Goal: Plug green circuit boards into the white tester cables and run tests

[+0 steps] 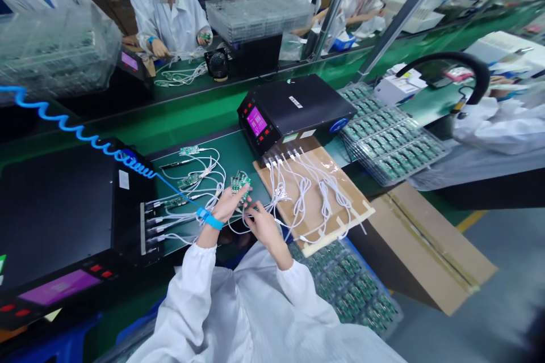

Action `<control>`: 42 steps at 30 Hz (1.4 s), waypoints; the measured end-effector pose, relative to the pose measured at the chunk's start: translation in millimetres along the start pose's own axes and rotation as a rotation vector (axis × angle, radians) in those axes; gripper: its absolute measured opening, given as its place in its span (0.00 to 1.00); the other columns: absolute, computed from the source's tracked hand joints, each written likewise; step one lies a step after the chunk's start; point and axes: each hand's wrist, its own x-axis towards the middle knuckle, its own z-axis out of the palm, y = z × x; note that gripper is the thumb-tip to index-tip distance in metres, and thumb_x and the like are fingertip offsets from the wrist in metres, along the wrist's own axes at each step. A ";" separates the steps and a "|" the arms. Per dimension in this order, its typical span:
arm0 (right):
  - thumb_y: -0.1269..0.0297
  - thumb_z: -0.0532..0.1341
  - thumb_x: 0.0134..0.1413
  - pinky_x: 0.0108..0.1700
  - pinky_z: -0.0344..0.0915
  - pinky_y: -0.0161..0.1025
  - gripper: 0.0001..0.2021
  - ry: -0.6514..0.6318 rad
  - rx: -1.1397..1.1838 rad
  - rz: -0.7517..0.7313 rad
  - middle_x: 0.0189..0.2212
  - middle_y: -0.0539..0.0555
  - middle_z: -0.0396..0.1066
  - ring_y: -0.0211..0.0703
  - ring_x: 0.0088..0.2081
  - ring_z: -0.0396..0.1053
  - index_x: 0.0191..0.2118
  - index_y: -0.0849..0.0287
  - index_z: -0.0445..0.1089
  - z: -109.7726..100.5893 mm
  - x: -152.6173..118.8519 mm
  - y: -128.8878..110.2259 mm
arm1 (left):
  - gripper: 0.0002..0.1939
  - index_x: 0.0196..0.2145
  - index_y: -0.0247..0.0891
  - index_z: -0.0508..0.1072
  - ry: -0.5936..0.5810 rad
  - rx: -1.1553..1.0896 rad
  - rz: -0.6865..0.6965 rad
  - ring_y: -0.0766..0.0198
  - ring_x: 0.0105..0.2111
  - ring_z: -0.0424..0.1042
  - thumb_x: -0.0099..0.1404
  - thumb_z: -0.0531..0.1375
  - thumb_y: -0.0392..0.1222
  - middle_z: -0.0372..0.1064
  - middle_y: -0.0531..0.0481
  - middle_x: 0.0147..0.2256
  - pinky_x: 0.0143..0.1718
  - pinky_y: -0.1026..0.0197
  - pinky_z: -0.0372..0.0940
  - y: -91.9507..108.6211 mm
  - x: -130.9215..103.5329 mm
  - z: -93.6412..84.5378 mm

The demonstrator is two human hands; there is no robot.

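Note:
My left hand (229, 204), with a blue wrist strap (209, 218) on a coiled cord (80, 135), is closed around several small green circuit boards (240, 182) fanned upward. Just right of it, my right hand (264, 227) has its fingers curled together close to the boards' lower end. White cables pass by its fingertips, but what it pinches is too small to tell. To the left, more circuit boards (189, 180) lie on the green bench among white cables (208, 173). Several of those cables run from the black tester on the left (63, 198).
A second black tester (298, 108) with a lit screen stands ahead, its cables lying over a cardboard sheet (315, 193). Trays of boards sit at the right (395, 142) and below the bench edge (353, 289). A cardboard box (426, 244) is at lower right. Co-workers sit opposite.

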 end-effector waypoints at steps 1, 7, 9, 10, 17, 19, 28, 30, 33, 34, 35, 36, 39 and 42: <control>0.67 0.60 0.67 0.42 0.70 0.35 0.08 0.018 0.045 0.004 0.49 0.56 0.72 0.43 0.42 0.77 0.46 0.55 0.76 0.3 0.1 0.8 | 0.29 0.37 0.34 0.75 0.007 -0.001 0.008 0.66 0.27 0.70 0.50 0.74 0.62 0.77 0.43 0.36 0.25 0.63 0.63 0.9 1.1 0.0; 0.60 0.58 0.66 0.35 0.71 0.37 0.09 0.203 0.540 0.166 0.35 0.54 0.78 0.42 0.31 0.76 0.41 0.57 0.74 9.1 5.7 1.9 | 0.27 0.37 0.33 0.76 0.012 -0.013 0.041 0.67 0.26 0.69 0.54 0.73 0.60 0.77 0.42 0.35 0.26 0.63 0.63 12.3 1.9 -9.3; 0.53 0.58 0.65 0.25 0.67 0.35 0.13 0.244 0.750 0.253 0.36 0.54 0.79 0.38 0.23 0.72 0.43 0.57 0.72 11.7 9.0 0.6 | 0.27 0.36 0.33 0.76 0.026 -0.016 0.039 0.67 0.27 0.70 0.53 0.74 0.61 0.78 0.42 0.36 0.26 0.63 0.64 15.6 2.0 -10.5; 0.49 0.58 0.64 0.20 0.63 0.33 0.16 0.260 0.846 0.293 0.37 0.55 0.79 0.35 0.19 0.68 0.46 0.58 0.71 12.0 10.4 -0.6 | 0.27 0.36 0.33 0.75 0.033 -0.006 0.029 0.67 0.26 0.70 0.54 0.73 0.61 0.78 0.42 0.35 0.26 0.63 0.64 16.7 2.0 -10.1; 0.38 0.60 0.61 0.13 0.52 0.29 0.28 0.321 1.108 0.333 0.32 0.51 0.72 0.27 0.14 0.59 0.52 0.60 0.74 -3.7 8.0 -10.4 | 0.19 0.41 0.36 0.73 0.266 -0.050 0.037 0.61 0.31 0.79 0.67 0.65 0.56 0.78 0.46 0.32 0.34 0.60 0.73 14.7 -2.9 0.5; 0.39 0.59 0.64 0.12 0.51 0.29 0.27 0.261 1.079 0.270 0.32 0.50 0.71 0.26 0.13 0.59 0.50 0.59 0.76 -8.3 2.9 -11.9 | 0.16 0.43 0.35 0.74 0.240 -0.142 0.061 0.58 0.36 0.81 0.68 0.65 0.52 0.80 0.43 0.37 0.40 0.56 0.76 14.6 -5.3 3.0; 0.42 0.62 0.63 0.11 0.53 0.28 0.22 0.230 1.054 0.186 0.35 0.51 0.71 0.26 0.14 0.61 0.44 0.57 0.79 -5.9 -8.9 -6.1 | 0.21 0.44 0.34 0.75 0.070 -0.228 0.054 0.48 0.49 0.80 0.61 0.73 0.50 0.79 0.39 0.44 0.52 0.45 0.76 14.7 -11.8 16.3; 0.42 0.62 0.63 0.11 0.52 0.29 0.22 0.231 1.064 0.191 0.35 0.51 0.71 0.26 0.14 0.61 0.45 0.57 0.79 -4.5 -8.7 -4.3 | 0.22 0.44 0.34 0.74 0.055 -0.217 0.053 0.48 0.50 0.80 0.60 0.73 0.51 0.79 0.40 0.44 0.52 0.45 0.76 13.6 -12.8 17.6; 0.43 0.62 0.63 0.11 0.52 0.29 0.21 0.235 1.068 0.187 0.35 0.51 0.70 0.27 0.14 0.61 0.44 0.57 0.79 -3.5 -8.5 -3.0 | 0.24 0.44 0.35 0.74 0.047 -0.212 0.055 0.47 0.50 0.80 0.58 0.74 0.52 0.79 0.40 0.45 0.52 0.45 0.76 11.5 -13.3 17.2; 0.43 0.62 0.64 0.11 0.52 0.30 0.21 0.235 1.070 0.187 0.35 0.51 0.70 0.27 0.14 0.61 0.44 0.57 0.79 -3.5 -8.6 -3.0 | 0.25 0.44 0.35 0.74 0.046 -0.210 0.054 0.47 0.50 0.80 0.57 0.74 0.53 0.79 0.40 0.45 0.52 0.45 0.76 10.7 -13.3 16.8; 0.43 0.62 0.64 0.11 0.51 0.30 0.20 0.235 1.074 0.189 0.35 0.50 0.69 0.27 0.14 0.61 0.44 0.57 0.79 -3.7 -8.6 -3.1 | 0.26 0.44 0.35 0.74 0.046 -0.207 0.053 0.46 0.50 0.80 0.56 0.75 0.53 0.79 0.39 0.45 0.51 0.45 0.76 10.1 -13.1 16.3; 0.44 0.62 0.64 0.11 0.51 0.30 0.20 0.236 1.078 0.192 0.34 0.50 0.69 0.27 0.14 0.61 0.43 0.57 0.78 -3.9 -8.7 -3.4 | 0.26 0.44 0.35 0.74 0.048 -0.203 0.055 0.46 0.50 0.80 0.56 0.75 0.54 0.79 0.39 0.45 0.51 0.45 0.76 9.6 -13.0 15.9; 0.43 0.62 0.64 0.11 0.50 0.31 0.21 0.246 1.086 0.199 0.34 0.49 0.67 0.26 0.13 0.61 0.41 0.57 0.78 -5.3 -8.8 -4.4 | 0.29 0.43 0.34 0.75 0.056 -0.187 0.069 0.45 0.50 0.80 0.53 0.76 0.56 0.79 0.38 0.46 0.50 0.45 0.76 9.0 -13.2 15.0; 0.42 0.62 0.63 0.11 0.49 0.31 0.22 0.246 1.083 0.214 0.33 0.49 0.67 0.26 0.13 0.61 0.40 0.58 0.77 -6.7 -8.8 -5.4 | 0.30 0.43 0.33 0.75 0.062 -0.164 0.077 0.44 0.49 0.80 0.52 0.76 0.57 0.79 0.38 0.46 0.49 0.46 0.77 9.4 -14.3 14.5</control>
